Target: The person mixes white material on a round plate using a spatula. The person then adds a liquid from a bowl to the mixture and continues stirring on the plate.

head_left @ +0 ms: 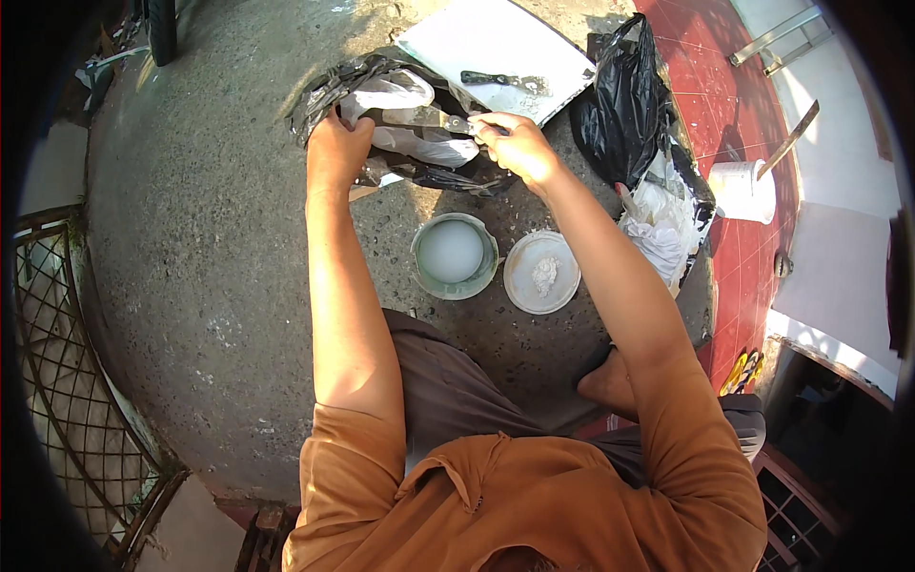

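My right hand grips the handle of a putty knife, whose flat blade points left into an opened black plastic bag. A white plastic liner shows inside that bag. At the bag's left rim, my left hand is closed on its edge. Nearer to me stands a greenish tub with cloudy whitish liquid in it. Just right of the tub lies a round white lid bearing a small heap of white powder.
Behind the bag, a white board carries a second putty knife. To the right sit a knotted black bag and crumpled white plastic. A white bucket with a stick stands on red tiles; yellow sandals lie nearer.
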A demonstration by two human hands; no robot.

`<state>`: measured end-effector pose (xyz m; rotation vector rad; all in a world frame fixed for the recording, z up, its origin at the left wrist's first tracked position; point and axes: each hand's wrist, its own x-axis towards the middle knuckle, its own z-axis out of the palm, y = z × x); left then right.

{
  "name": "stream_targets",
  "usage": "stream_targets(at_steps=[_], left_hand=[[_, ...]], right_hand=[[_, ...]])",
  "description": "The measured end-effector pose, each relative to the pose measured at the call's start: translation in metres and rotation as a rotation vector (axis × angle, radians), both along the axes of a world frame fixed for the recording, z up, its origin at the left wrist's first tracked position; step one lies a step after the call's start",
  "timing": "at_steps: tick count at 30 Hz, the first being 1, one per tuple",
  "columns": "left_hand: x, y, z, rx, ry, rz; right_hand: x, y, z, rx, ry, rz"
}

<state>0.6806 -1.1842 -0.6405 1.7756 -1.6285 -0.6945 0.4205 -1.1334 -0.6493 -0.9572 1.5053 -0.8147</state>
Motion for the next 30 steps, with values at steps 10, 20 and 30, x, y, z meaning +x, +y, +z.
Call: stream_targets(at_steps=[10,20,30], left_hand=[[0.008,-0.007,-0.002,0.093,0.028,-0.059],[0.008,-0.017,-0.011,0.126,-0.016,-0.068],[0.014,0.014,0.032,0.21,-0.085,-0.024]], right_hand=[[-0.034,0.055,0.048,0.121,0.09,-0.03],[-0.091,0.125,0.104,0.166,-0.025,-0.04],[-0.186,0.197,0.121,0.256,0.049,0.044]])
